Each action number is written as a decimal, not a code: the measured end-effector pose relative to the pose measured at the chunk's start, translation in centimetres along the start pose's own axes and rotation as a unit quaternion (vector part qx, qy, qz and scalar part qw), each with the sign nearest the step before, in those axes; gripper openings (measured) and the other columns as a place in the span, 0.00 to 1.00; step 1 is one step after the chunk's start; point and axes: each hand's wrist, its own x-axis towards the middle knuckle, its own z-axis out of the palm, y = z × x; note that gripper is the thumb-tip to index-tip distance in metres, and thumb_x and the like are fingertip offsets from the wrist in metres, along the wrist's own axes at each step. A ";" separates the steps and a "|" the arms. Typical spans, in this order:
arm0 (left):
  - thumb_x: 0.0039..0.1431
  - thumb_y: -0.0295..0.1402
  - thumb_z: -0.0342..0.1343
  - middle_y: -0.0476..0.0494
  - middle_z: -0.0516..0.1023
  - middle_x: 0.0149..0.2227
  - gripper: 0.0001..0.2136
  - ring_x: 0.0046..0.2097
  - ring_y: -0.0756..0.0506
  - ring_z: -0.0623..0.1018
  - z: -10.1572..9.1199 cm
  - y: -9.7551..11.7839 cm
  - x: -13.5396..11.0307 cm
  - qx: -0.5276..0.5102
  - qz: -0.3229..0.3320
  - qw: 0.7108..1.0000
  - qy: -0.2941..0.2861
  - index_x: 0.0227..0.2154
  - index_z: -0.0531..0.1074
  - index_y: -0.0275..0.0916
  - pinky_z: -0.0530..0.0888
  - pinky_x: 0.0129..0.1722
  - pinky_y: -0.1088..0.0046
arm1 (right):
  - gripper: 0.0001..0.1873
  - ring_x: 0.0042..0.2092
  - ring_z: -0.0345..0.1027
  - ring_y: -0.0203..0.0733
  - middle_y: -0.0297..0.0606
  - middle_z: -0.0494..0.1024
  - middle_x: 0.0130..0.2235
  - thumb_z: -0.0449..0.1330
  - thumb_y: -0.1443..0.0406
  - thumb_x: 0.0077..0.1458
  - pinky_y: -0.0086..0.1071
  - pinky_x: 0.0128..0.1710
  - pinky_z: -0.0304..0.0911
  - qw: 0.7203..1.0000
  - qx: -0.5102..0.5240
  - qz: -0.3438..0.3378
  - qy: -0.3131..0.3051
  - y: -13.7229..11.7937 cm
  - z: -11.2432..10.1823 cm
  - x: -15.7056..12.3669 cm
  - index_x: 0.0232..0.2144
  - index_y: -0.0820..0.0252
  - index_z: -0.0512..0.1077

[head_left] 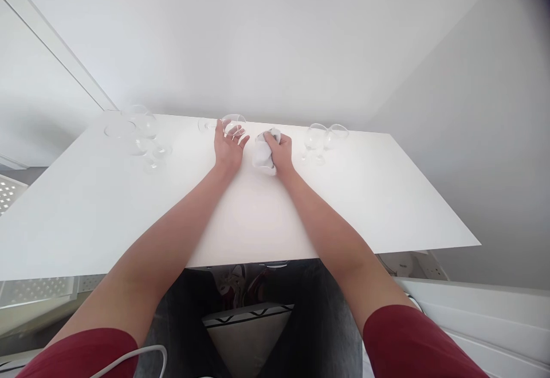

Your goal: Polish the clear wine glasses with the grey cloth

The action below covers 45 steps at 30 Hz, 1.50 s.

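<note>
My left hand [229, 152] is turned palm up, with a clear wine glass [234, 125] tilted onto its side in it. The glass's stem crosses behind my thumb, its foot points left and its bowl rests by my fingers. My right hand [281, 152] is closed around a bunched white cloth [263, 154], just right of the glass and apart from it. Both hands are over the far half of the white table [253, 217].
Several clear stemmed glasses [140, 123] are grouped on the table at left. Two more stemmed glasses [317, 137] stand close together to the right of my right hand. A white wall [266, 40] rises behind the table. Beside it on the right is a white drawer unit [481, 315].
</note>
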 end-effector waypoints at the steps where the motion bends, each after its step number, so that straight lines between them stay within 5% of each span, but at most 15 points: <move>1: 0.69 0.56 0.61 0.42 0.79 0.44 0.17 0.47 0.45 0.84 0.0 0.0 0.0 0.005 0.002 1.000 -0.004 0.42 0.76 0.46 0.81 0.54 0.67 | 0.32 0.45 0.72 0.44 0.41 0.75 0.35 0.68 0.37 0.55 0.36 0.44 0.71 1.000 0.019 0.021 -0.002 -0.1 0.2 -0.2 0.31 0.60 0.71; 6: 0.69 0.55 0.62 0.42 0.79 0.42 0.16 0.46 0.43 0.83 -0.2 -0.2 0.1 0.008 0.011 1.000 -0.018 0.42 0.76 0.47 0.83 0.51 0.65 | 0.30 0.40 0.72 0.41 0.38 0.76 0.33 0.76 0.43 0.48 0.34 0.41 0.71 0.988 0.136 0.059 -0.042 -0.4 0.9 -0.4 0.31 0.60 0.71; 11: 0.69 0.56 0.62 0.42 0.80 0.45 0.18 0.48 0.44 0.84 -0.1 -0.1 0.1 0.016 0.001 1.000 -0.009 0.44 0.76 0.47 0.81 0.54 0.65 | 0.32 0.35 0.68 0.39 0.37 0.70 0.31 0.73 0.40 0.50 0.35 0.37 0.71 0.977 0.167 0.129 0.000 0.1 0.5 0.4 0.31 0.58 0.65; 14: 0.69 0.56 0.62 0.42 0.80 0.46 0.18 0.50 0.44 0.84 0.1 0.0 -0.2 0.019 -0.003 1.000 -0.010 0.44 0.76 0.46 0.79 0.55 0.65 | 0.28 0.39 0.69 0.41 0.39 0.72 0.35 0.67 0.42 0.55 0.36 0.39 0.73 0.967 0.230 0.106 -0.014 0.5 0.3 0.7 0.34 0.57 0.64; 18: 0.68 0.55 0.63 0.42 0.80 0.47 0.18 0.50 0.44 0.84 0.5 0.1 -0.6 0.009 -0.007 1.000 0.001 0.43 0.77 0.46 0.78 0.57 0.65 | 0.20 0.39 0.67 0.37 0.36 0.71 0.39 0.67 0.58 0.49 0.33 0.38 0.71 0.955 0.282 0.062 -0.061 1.0 0.1 0.7 0.40 0.56 0.65; 22: 0.71 0.54 0.61 0.43 0.80 0.45 0.17 0.47 0.45 0.83 0.5 0.2 -0.6 0.001 -0.011 1.000 0.002 0.43 0.76 0.46 0.79 0.55 0.65 | 0.31 0.39 0.66 0.34 0.30 0.69 0.40 0.67 0.67 0.44 0.30 0.40 0.69 0.969 0.243 0.013 -0.045 1.0 0.0 0.8 0.52 0.50 0.65; 25: 0.70 0.56 0.61 0.43 0.80 0.43 0.19 0.45 0.44 0.84 0.3 0.0 -0.4 0.000 -0.030 1.000 -0.008 0.43 0.76 0.45 0.81 0.52 0.65 | 0.32 0.45 0.70 0.36 0.31 0.71 0.42 0.72 0.64 0.45 0.33 0.47 0.71 0.975 0.221 -0.013 0.000 0.9 -0.1 1.1 0.51 0.51 0.65; 29: 0.69 0.59 0.60 0.40 0.82 0.39 0.22 0.47 0.40 0.86 0.3 -0.3 -0.2 0.017 -0.084 0.996 -0.032 0.42 0.77 0.42 0.83 0.50 0.64 | 0.35 0.40 0.66 0.36 0.32 0.67 0.35 0.80 0.50 0.43 0.32 0.41 0.70 0.983 0.179 -0.012 0.048 1.1 -0.2 1.1 0.34 0.56 0.59; 33: 0.72 0.56 0.57 0.39 0.85 0.43 0.21 0.52 0.36 0.86 0.5 -0.4 -0.4 0.012 -0.115 0.988 -0.103 0.42 0.78 0.42 0.83 0.52 0.61 | 0.39 0.37 0.63 0.36 0.32 0.62 0.31 0.74 0.38 0.52 0.32 0.37 0.69 0.988 0.101 -0.015 0.112 1.0 -0.1 0.8 0.30 0.57 0.56; 39: 0.71 0.58 0.57 0.35 0.86 0.46 0.23 0.55 0.27 0.85 0.7 -0.1 -1.1 0.051 -0.173 0.968 -0.174 0.42 0.79 0.42 0.84 0.46 0.52 | 0.38 0.42 0.67 0.40 0.34 0.63 0.32 0.69 0.35 0.56 0.32 0.39 0.71 0.985 0.052 -0.004 0.162 0.3 -0.1 0.2 0.30 0.57 0.56; 45: 0.74 0.54 0.55 0.37 0.84 0.46 0.19 0.55 0.36 0.85 0.6 0.2 -0.7 0.013 -0.098 0.988 -0.121 0.43 0.79 0.43 0.84 0.48 0.62 | 0.32 0.39 0.63 0.37 0.33 0.64 0.33 0.69 0.41 0.57 0.30 0.37 0.65 0.989 0.047 -0.015 0.142 0.3 -0.3 0.4 0.32 0.56 0.57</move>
